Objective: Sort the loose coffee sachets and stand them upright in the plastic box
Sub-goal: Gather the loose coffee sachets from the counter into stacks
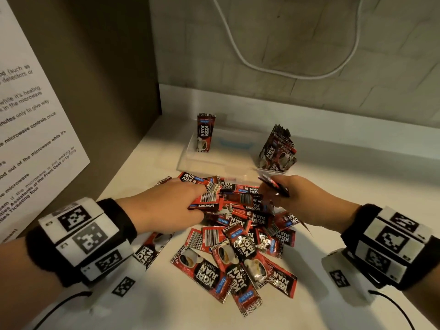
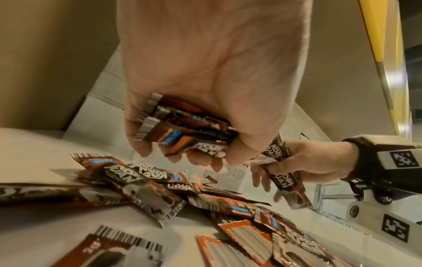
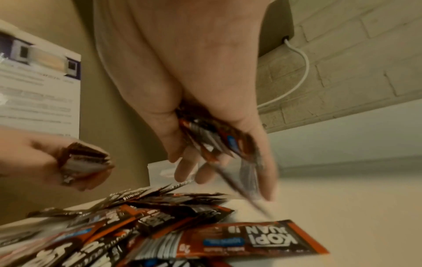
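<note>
A heap of red-and-black coffee sachets (image 1: 240, 246) lies loose on the white counter. My left hand (image 1: 166, 206) hovers over the heap's far left and grips a small stack of sachets (image 2: 182, 133). My right hand (image 1: 292, 198) is over the heap's far right, holding a few sachets (image 3: 212, 142) between thumb and fingers, blurred. Behind the heap stands the clear plastic box (image 1: 190, 148). One sachet (image 1: 204, 133) stands upright at its left end, and a bundle of sachets (image 1: 277, 151) stands at its right end.
A cabinet side panel with a printed notice (image 1: 31, 139) walls off the left. A tiled wall with a hanging white cable (image 1: 238, 53) closes the back. The box's clear lid (image 1: 238, 173) lies against the heap's far edge.
</note>
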